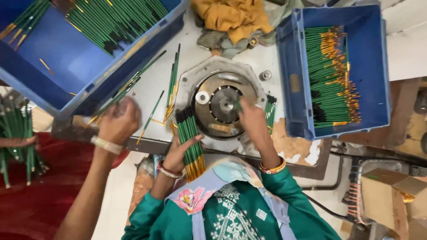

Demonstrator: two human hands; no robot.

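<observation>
My left hand (178, 151) grips a thick bundle of green pencils (190, 138) with gold-coloured ends, held upright against the front of a round metal machine disc (224, 104). My right hand (251, 120) rests on the disc's right side and pinches a single green pencil (239, 105) near the hub. A small stack of green pencils (270, 113) lies just right of that hand.
Blue crates of green pencils stand at top left (66, 58) and right (373, 71). A co-worker's hand (118, 122) with a bangle holds pencils at the left. Loose pencils (171, 89) lie on the bench; a yellow cloth (233, 18) is behind the machine, cardboard boxes (391, 200) at lower right.
</observation>
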